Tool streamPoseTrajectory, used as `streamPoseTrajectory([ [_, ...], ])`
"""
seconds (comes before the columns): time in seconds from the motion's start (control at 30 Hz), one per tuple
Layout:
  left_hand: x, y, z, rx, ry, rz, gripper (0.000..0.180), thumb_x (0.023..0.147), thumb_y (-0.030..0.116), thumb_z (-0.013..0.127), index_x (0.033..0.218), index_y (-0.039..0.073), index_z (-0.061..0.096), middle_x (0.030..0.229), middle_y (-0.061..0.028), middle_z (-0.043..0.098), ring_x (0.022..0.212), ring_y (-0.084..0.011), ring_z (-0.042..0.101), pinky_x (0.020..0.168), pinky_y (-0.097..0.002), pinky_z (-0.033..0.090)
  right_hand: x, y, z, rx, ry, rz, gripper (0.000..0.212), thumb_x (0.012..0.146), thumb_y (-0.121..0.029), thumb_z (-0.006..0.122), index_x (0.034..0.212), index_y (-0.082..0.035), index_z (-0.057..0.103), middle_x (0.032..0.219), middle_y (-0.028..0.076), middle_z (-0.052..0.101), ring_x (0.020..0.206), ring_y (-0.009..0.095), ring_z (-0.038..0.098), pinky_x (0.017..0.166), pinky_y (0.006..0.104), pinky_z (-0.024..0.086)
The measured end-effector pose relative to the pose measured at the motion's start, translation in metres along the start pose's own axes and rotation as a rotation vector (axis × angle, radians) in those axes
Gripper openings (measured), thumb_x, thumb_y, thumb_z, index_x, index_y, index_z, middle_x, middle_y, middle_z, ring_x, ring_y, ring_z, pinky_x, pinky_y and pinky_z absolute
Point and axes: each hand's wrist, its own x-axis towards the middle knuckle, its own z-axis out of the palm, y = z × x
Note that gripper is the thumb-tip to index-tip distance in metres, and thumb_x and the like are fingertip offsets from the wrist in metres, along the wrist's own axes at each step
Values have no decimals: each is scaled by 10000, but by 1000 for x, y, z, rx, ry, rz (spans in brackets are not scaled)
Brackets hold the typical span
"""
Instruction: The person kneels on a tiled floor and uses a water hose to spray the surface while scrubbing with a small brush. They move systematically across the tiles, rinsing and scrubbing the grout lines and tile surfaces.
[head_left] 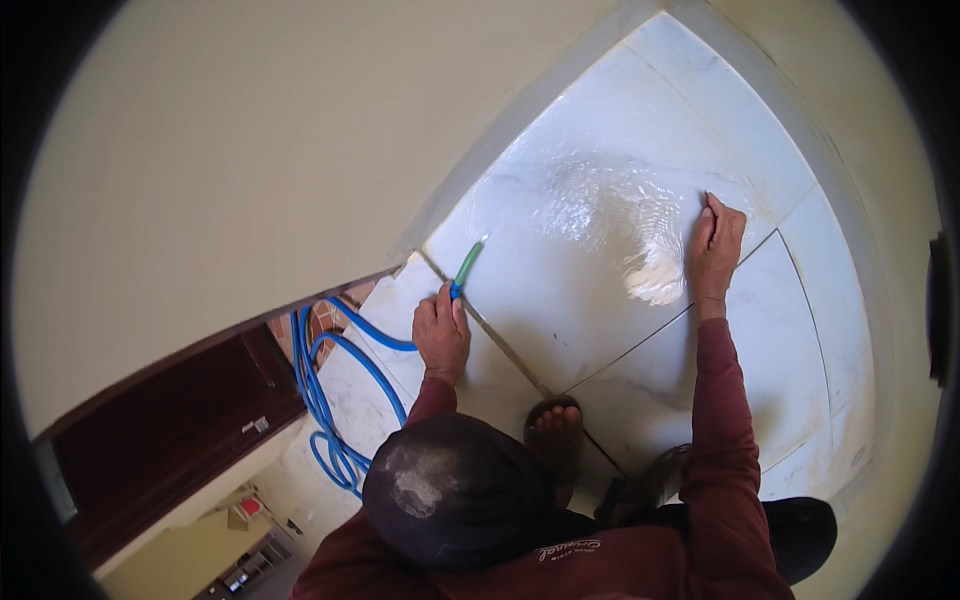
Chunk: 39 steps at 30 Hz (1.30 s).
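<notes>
My left hand [440, 335] is closed around a hose near its end, low over the pale marbled floor tiles [560, 340]. The hose's green end piece [468, 265] sticks out beyond my fingers, with a bright spot of water at its tip. Blue hose [365, 365] runs behind that hand in loose loops. Shallow rippling water [605, 205] spreads over the tiles between the hose end and my right hand [717, 240]. That hand is at the far right side of the wet patch, fingers curled together; whatever they may hold is too small to make out.
Plain cream walls [250, 140] meet in a corner beyond the tiles, with a grey skirting [530, 95] along the floor. A dark brown door [180, 410] is at the left. My sandalled foot [555, 425] and dark-clothed knee [440, 490] are close in front.
</notes>
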Motion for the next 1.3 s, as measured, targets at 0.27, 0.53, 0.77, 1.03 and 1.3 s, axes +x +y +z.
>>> streamPoseTrajectory([
  [0.27,18,29,-11,-185,-26,-332,317,1122,231,507,1356,19,530,1141,-281,667,905,-476,691,764,-552,546,1,-12,-4,-57,-62,-26,249,1043,-71,588,1269,-81,693,1091,130,610,1026,304,635,889,417,530],
  [0.53,28,40,-28,-164,52,-340,385,1124,198,479,1457,5,477,1225,-298,689,1055,-491,691,877,-551,556,2,-4,-8,-50,-66,-20,258,1044,-93,585,1281,-88,687,1100,126,599,1024,306,623,891,424,520],
  [0.77,18,31,-25,-128,2,-392,397,1124,189,467,1481,16,465,1253,-290,686,1099,-496,677,908,-554,548,3,-2,-4,-54,-64,-20,264,1038,-90,586,1282,-88,686,1103,128,601,1036,309,620,896,433,518],
  [1.03,13,36,-35,-142,-38,-479,370,1129,190,449,1461,28,462,1235,-292,679,1088,-501,669,907,-564,528,2,-1,-3,-62,-67,-37,269,1031,-89,593,1284,-91,686,1109,129,603,1043,313,621,901,434,520],
  [1.3,29,62,-37,-277,3,-337,439,1149,223,423,1524,-4,433,1333,-298,648,1160,-488,664,948,-535,541,3,-3,-8,-32,-62,3,263,1035,-93,594,1277,-92,699,1100,121,608,1028,294,630,896,413,528],
])
